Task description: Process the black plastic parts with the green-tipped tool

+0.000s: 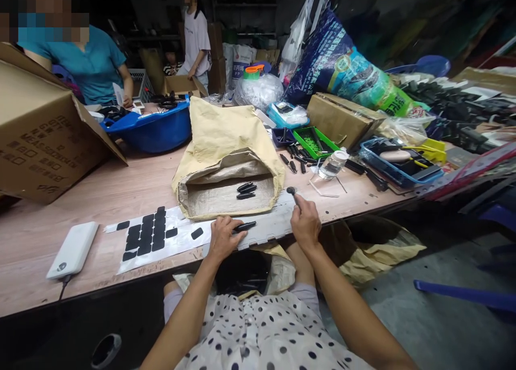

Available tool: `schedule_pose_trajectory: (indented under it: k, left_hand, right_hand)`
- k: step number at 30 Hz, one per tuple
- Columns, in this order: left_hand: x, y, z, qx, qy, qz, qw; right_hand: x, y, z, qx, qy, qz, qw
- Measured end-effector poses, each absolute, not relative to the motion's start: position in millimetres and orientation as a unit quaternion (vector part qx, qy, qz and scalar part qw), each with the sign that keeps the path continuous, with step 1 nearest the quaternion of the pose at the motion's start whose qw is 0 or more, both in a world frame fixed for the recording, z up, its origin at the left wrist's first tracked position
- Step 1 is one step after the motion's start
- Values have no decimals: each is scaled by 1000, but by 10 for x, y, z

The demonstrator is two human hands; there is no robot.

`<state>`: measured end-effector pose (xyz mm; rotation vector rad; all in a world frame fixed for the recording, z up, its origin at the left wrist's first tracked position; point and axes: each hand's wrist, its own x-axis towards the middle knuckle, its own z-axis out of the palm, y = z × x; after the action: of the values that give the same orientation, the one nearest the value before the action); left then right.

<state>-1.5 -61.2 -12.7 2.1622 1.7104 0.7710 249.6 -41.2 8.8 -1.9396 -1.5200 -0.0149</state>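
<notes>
Black, slender piece [245,226] juts from the gripping fingers of the left hand [223,237]; the right hand's fingers [307,210] clasp a dark, round-headed tool [292,191]. Beyond the left fingers, a pale-yellow sack [226,131] gapes.

The bare left hand [223,238] curls in a pinching grip; the bare right hand [306,222] clenches at right; both bare forearms [349,297] slant inward from the near side.

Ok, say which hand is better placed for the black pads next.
Probably the left hand: nearer the black pads, though holding a black piece. The right hand is farther, gripping a dark object.
</notes>
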Motion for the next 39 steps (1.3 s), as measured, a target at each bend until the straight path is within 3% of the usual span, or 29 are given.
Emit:
schedule_pose_trajectory:
  k: [5, 11, 17, 23, 29, 39]
  left_hand:
    - [-48, -582, -122, 757, 580, 273, 131]
    - [-65, -985, -80, 815, 494, 290, 89]
    - [18, -1281, -110, 820, 491, 286, 71]
    - [122, -350, 53, 733, 591, 330, 64]
    - [173, 343, 11, 709, 644, 280, 67]
    - [44, -145, 73, 747, 592, 285, 99]
  right_hand:
    - [2679, -116, -88, -794, -564, -46, 224]
    - [2569, -133, -125, -790, -579, -91, 179]
    - [2552, -127, -136, -791, -579, -94, 176]
    - [2523, -121, -136, -791, -578, -94, 178]
    - [2500, -121, -93, -797, -577, -77, 164]
    - [2501, -143, -67, -799, -575, -70, 160]
